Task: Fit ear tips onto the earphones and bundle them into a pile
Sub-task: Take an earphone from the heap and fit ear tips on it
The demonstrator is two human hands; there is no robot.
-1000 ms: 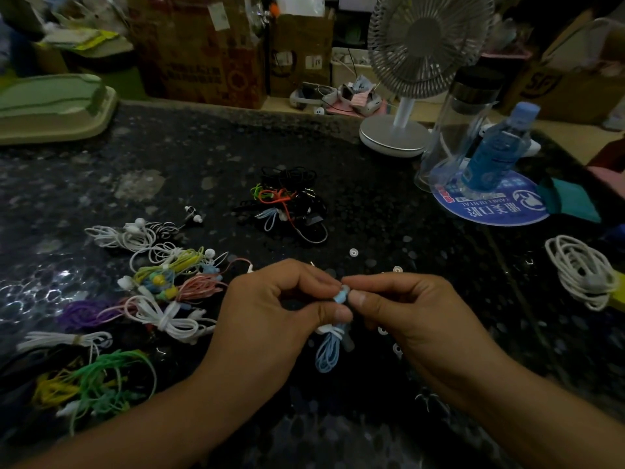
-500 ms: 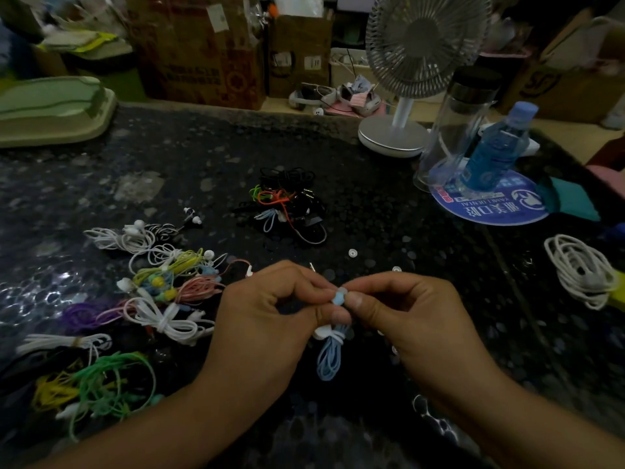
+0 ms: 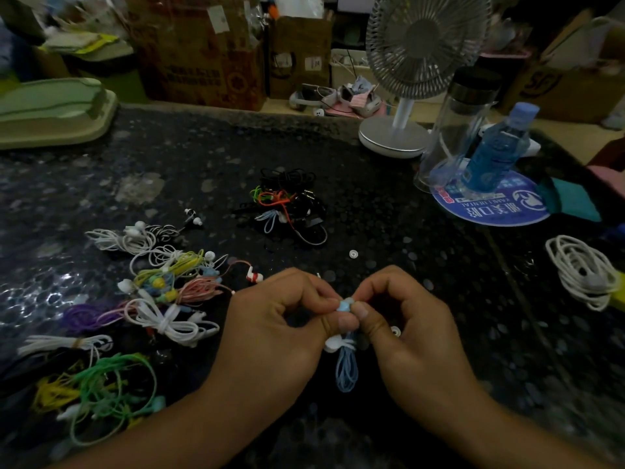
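My left hand (image 3: 284, 319) and my right hand (image 3: 402, 323) meet over the dark table, both pinching a light blue earbud (image 3: 345, 304) between thumb and fingertips. Its bundled blue cable (image 3: 346, 368) hangs below my thumbs, with a white piece at the top of the loop. Whether an ear tip sits between my fingers is hidden. Loose white ear tips (image 3: 353, 253) lie on the table beyond my hands. A pile of coloured earphones (image 3: 162, 286) spreads at the left. A darker pile of earphones (image 3: 287, 204) lies in the middle.
A white desk fan (image 3: 406, 96), a clear bottle (image 3: 453, 130) and a blue bottle (image 3: 493, 154) stand at the back right on a round blue mat (image 3: 490, 211). A coiled white cable (image 3: 581, 269) lies at the right edge. A green tray (image 3: 50, 113) sits back left.
Both hands stay together on the blue earbud. My fingers have shifted slightly around it, and the hanging blue cable has barely moved.
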